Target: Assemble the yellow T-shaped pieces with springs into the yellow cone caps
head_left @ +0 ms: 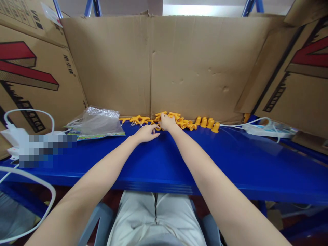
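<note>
My right hand reaches into a heap of yellow plastic parts at the back of the blue table. Its fingers are curled down among them, and what they close on is hidden. Just left of it, my left hand hovers over the tabletop with thumb and fingers apart, holding nothing visible. Yellow bell-shaped cups lie on their sides to the right of my right hand. Farther right, several more yellow cups stand mouth down. Branched yellow pieces with small metal chains lie behind my left hand.
Clear plastic bags lie to the left on colourful packaging. A white power strip with plugs and cables sits at the far left. Cardboard walls the back and sides. A white cable and a flat package are at right.
</note>
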Motion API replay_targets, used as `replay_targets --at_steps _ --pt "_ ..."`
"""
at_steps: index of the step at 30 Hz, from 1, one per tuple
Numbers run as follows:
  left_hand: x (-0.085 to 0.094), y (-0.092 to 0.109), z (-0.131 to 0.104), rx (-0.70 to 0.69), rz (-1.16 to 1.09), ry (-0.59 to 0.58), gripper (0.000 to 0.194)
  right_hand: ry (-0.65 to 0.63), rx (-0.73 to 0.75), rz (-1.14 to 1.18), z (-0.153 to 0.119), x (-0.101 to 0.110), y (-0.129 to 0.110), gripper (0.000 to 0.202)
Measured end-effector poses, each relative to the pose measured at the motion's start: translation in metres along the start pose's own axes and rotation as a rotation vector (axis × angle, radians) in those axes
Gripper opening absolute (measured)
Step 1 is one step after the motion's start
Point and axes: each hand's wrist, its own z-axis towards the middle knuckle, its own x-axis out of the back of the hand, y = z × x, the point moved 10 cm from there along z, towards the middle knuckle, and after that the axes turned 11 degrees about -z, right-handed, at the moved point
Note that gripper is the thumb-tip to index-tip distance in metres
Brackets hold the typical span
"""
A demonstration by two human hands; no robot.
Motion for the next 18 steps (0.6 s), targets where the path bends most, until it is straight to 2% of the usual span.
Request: replay_targets --at_steps 5,8,10,13,15,18 --pt "-0.001 0.003 0.000 -0.014 -0.020 -0.014 0.029 -0.173 0.016 -0.008 0.008 -0.008 -0.002 0.053" --pt "0.001 0.004 0.000 -0.006 -0.022 -0.016 0.028 -0.227 0.046 0.045 0.015 0.001 0.018 0.054" --pt "0.001 0.004 0.000 -0.002 -0.020 -0.018 0.028 -0.157 0.023 0.059 0.019 0.018 0.047 0.055" --pt "0.002 0.005 0.000 -0.003 -0.017 -0.020 0.028 -0.127 -0.066 -0.020 0.018 0.032 0.109 0.056" --pt "0.001 0.005 0.000 -0.002 -0.010 -0.026 0.028 -0.169 -0.128 -0.088 0.011 0.028 0.155 0.051" --pt "0.001 0.004 0.000 0.018 -0.001 -0.042 0.029 -0.238 -0.243 -0.150 -0.006 0.007 0.222 0.038"
